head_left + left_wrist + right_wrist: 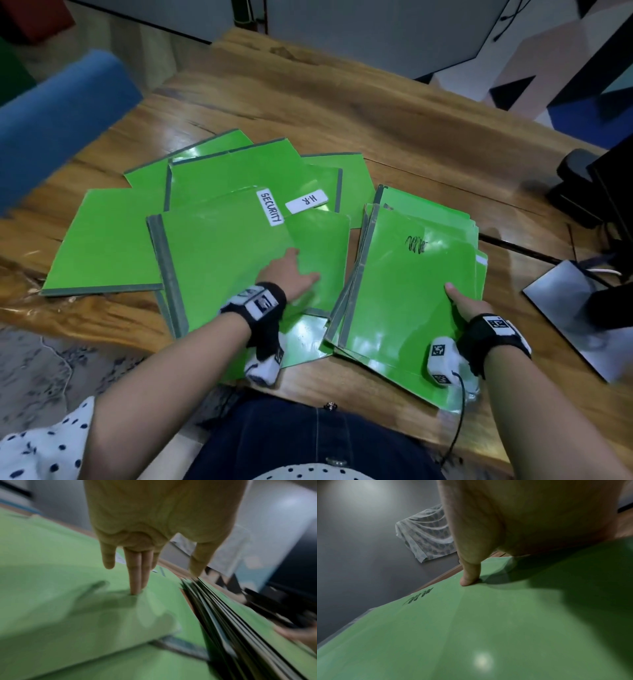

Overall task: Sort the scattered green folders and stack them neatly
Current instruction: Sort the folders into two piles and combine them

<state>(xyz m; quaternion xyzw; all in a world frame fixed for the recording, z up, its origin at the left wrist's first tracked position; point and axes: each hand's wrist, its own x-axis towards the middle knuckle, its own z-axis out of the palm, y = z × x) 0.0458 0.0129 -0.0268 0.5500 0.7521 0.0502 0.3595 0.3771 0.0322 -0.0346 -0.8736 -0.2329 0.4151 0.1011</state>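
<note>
Several green folders (102, 240) lie fanned out over the wooden table (342, 113); one bears a "SECURITY" label (270, 208), another an "H.R" label (306, 201). My left hand (291, 274) rests with straight fingers (135, 586) on the nearest loose folder (68, 595). To its right sits a rough stack of green folders (411, 291), a black scribble on its top cover. My right hand (466, 305) grips the stack's right edge, thumb (469, 577) on the top cover (471, 628), fingers hidden beneath. The stack's grey spines (231, 615) face the left hand.
A blue chair back (58, 113) stands at the table's left. A black stand and cables (599, 192) occupy the right edge, with a grey plate (575, 308) below them. The near table edge runs just under the folders, by my lap.
</note>
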